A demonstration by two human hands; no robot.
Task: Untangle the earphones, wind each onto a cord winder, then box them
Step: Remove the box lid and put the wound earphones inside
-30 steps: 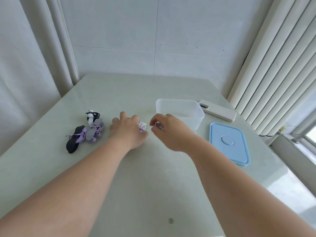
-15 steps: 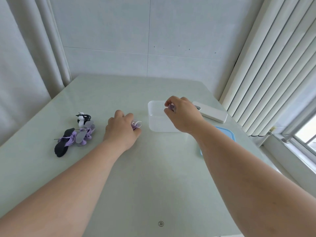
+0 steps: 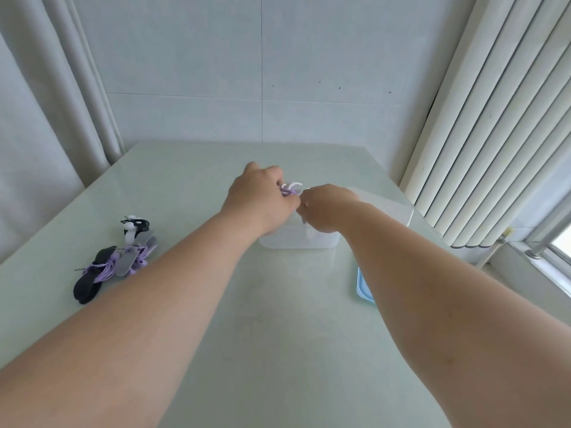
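Both grips now meet above the clear plastic box [image 3: 298, 240]; half a second ago our left grip [image 3: 259, 200] sat low on the tabletop beside it, while our right grip [image 3: 324, 210] hovered over the rim alone. Our left grip curls round the purple earphone cord on its white winder [image 3: 290, 189], held just over the box's opening. Our right grip's fingers are hidden, so we cannot tell whether it pinches the cord. To box it well, we judge, we lower it inside before letting go, keeping the loose end tucked. The heap of purple cords with black and grey winders [image 3: 114, 261] lies well apart on the pale green tabletop [image 3: 278, 350], the blue lid [image 3: 364, 288] near the box.
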